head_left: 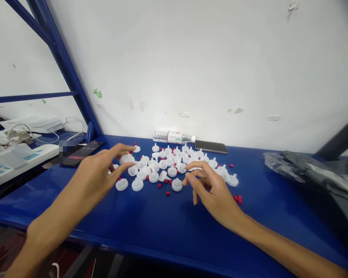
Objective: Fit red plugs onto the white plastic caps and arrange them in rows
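My left hand [100, 170] is at the left end of a spread of white plastic spouted caps. Its thumb and fingers are curved around a white cap [127, 158], gripping it by the sides. My right hand [213, 189] is at the front right of the spread, thumb and forefinger pressed together; anything between their tips is too small to make out. Just left of those fingertips, a spouted cap [176, 185] sits on the blue table. Small red plugs [168, 193] lie scattered among the white caps, and a cluster of red plugs [238, 199] lies right of my right hand.
Behind the caps lie a clear plastic bottle [174, 137] on its side and a dark phone [211, 146]. Another phone [84, 152] and a white power strip [40, 158] are at left. Grey cloth [313, 173] with clear plastic film is at right. A blue frame post [66, 69] rises at left.
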The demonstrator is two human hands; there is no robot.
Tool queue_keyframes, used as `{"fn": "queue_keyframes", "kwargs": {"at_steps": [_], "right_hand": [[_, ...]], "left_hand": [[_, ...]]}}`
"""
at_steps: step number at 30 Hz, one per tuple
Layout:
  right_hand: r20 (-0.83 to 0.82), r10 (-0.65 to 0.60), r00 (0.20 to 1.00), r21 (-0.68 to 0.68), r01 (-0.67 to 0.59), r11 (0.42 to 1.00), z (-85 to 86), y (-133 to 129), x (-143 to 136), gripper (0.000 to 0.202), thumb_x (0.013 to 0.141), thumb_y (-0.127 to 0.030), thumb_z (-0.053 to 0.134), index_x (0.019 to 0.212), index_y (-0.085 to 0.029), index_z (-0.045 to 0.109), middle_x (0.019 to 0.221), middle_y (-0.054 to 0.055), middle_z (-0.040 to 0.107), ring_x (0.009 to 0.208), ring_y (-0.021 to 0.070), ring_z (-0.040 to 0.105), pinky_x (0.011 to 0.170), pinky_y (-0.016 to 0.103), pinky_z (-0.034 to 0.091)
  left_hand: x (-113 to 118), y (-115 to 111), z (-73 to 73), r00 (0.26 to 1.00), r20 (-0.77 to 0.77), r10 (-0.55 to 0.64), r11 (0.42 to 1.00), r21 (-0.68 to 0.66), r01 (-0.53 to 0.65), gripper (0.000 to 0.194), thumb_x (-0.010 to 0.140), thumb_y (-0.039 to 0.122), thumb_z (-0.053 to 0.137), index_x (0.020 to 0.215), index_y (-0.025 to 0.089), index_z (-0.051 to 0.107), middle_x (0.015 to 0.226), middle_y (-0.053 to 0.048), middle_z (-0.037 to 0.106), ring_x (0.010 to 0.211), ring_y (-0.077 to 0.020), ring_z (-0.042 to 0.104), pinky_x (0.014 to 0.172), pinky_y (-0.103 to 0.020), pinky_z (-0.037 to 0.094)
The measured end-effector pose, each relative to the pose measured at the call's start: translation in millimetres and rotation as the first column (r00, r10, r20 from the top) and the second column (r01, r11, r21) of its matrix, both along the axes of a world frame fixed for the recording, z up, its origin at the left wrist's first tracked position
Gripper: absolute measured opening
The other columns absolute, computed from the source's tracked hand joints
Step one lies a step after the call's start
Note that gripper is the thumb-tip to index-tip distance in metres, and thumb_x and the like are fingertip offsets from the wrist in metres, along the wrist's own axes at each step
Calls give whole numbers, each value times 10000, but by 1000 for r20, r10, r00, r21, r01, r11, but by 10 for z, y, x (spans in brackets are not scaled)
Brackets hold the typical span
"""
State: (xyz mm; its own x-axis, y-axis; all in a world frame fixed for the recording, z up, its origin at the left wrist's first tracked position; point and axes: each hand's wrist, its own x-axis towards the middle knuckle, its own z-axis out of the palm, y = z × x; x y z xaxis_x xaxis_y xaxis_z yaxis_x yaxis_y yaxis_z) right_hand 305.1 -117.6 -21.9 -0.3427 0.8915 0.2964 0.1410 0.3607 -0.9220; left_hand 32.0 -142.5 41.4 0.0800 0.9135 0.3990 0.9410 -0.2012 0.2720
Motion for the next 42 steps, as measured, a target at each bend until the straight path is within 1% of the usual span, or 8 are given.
{"fn": "queue_keyframes", "kwargs": {"at_steps": [5, 10, 22, 27, 30, 33, 36, 42], "right_hand": [[51, 1, 999, 22, -2, 1000, -3, 6, -20, 174, 1033, -383, 521, 1152, -265, 570, 960, 4, 734, 502, 83, 603, 503, 233, 470], [93, -5, 996, 63, -1, 998, -1, 13, -13, 164, 1033, -344, 508, 1151, -254, 578, 929, 4, 727, 504, 84, 602, 494, 227, 460], [141, 20, 990, 85, -33, 996, -13, 8, 1, 139, 1033, -301, 491, 1114, -263, 598, 888, -19, 734, 494, 83, 574, 504, 227, 470], [167, -8, 986, 115, -11, 993, -17, 20, -3, 143, 1025, -283, 491, 1110, -252, 601, 876, -14, 733, 508, 96, 568, 505, 240, 457], [189, -27, 982, 139, 0, 990, -25, 25, -8, 150, 1023, -286, 491, 1103, -252, 614, 833, -19, 722, 508, 102, 560, 508, 246, 448], [207, -23, 978, 145, -7, 989, -29, 25, -9, 158, 1026, -295, 485, 1108, -258, 615, 840, -22, 722, 513, 103, 560, 511, 249, 445], [216, -19, 976, 146, -13, 989, -30, 17, 0, 157, 1028, -302, 482, 1110, -255, 608, 861, -15, 728, 519, 105, 565, 517, 254, 446], [250, -33, 968, 172, -11, 985, -28, 1, -1, 159, 1028, -286, 478, 1105, -254, 614, 846, -11, 722, 531, 115, 567, 522, 261, 433]], "left_hand": [[-416, 88, 173, 968, -88, 236, 968, -64, -241, 363, 959, 424, 530, 1272, 249, 585, 1106, -41, 741, 884, -247, 679, 798, -339, 465], [-914, 194, 49, 938, -191, 290, 905, -265, -334, 262, 852, 348, 544, 1061, 209, 620, 1040, -74, 742, 915, -284, 687, 793, -342, 467], [-1206, 320, -174, 990, 6, 143, 856, -502, -121, 243, 731, 320, 633, 938, 222, 550, 858, 20, 712, 840, -214, 674, 740, -254, 449], [-1036, 236, -6, 965, -155, 212, 909, -331, -253, 326, 796, 477, 620, 1006, 228, 606, 920, -32, 734, 912, -267, 677, 782, -308, 444], [-686, 144, 66, 983, -124, 136, 953, -254, -164, 375, 895, 572, 536, 1019, 233, 637, 911, -26, 727, 851, -244, 670, 749, -309, 444], [-282, 84, 1, 987, -158, -8, 962, -272, -35, 426, 900, 600, 542, 1107, 255, 681, 886, -18, 726, 778, -235, 659, 696, -318, 426], [-24, 88, -141, 968, -252, -9, 941, -330, -77, 429, 920, 529, 550, 1223, 259, 689, 833, -38, 729, 773, -265, 669, 653, -332, 394], [-70, 162, -269, 952, -305, -26, 910, -402, -104, 278, 895, 360, 576, 1087, 252, 746, 834, -63, 738, 815, -271, 681, 634, -324, 377]]}}
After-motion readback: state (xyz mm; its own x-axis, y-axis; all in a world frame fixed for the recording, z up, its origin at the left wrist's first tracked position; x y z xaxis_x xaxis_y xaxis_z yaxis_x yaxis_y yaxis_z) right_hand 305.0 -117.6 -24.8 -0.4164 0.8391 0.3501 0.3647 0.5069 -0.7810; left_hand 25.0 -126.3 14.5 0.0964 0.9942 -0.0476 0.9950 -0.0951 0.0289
